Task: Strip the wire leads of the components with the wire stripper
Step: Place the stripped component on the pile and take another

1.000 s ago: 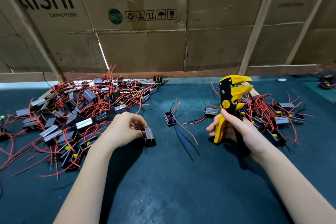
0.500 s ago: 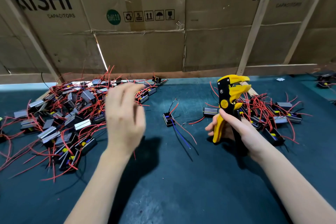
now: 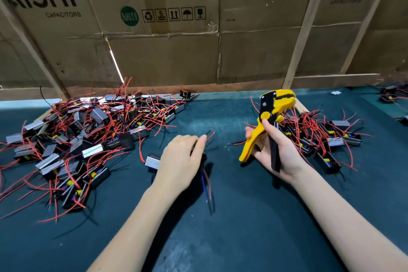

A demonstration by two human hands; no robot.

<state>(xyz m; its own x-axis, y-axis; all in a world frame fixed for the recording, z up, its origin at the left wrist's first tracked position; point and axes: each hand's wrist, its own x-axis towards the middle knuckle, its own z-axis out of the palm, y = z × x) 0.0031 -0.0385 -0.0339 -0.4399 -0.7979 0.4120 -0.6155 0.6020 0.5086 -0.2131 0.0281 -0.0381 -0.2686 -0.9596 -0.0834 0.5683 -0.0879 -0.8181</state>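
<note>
My right hand (image 3: 280, 152) grips the handles of the yellow and black wire stripper (image 3: 268, 117), held upright above the mat with its jaws pointing up and right. My left hand (image 3: 181, 157) lies palm down on a small black component (image 3: 203, 154) in the middle of the mat, fingers curled over it. Most of that component is hidden. Its blue and red leads (image 3: 207, 187) trail toward me, and a red and a black lead (image 3: 210, 132) stick out beyond my fingertips. A silver-cased component (image 3: 152, 161) lies just left of my left hand.
A big heap of components with red leads (image 3: 77, 139) covers the left of the dark green mat (image 3: 231, 238). A smaller heap (image 3: 320, 134) lies behind my right hand. A cardboard wall (image 3: 176, 55) with wooden slats closes the back.
My left hand let go of the silver-cased component, swung up and to the right, and came down on the small component in the middle. My right hand with the stripper stayed in place.
</note>
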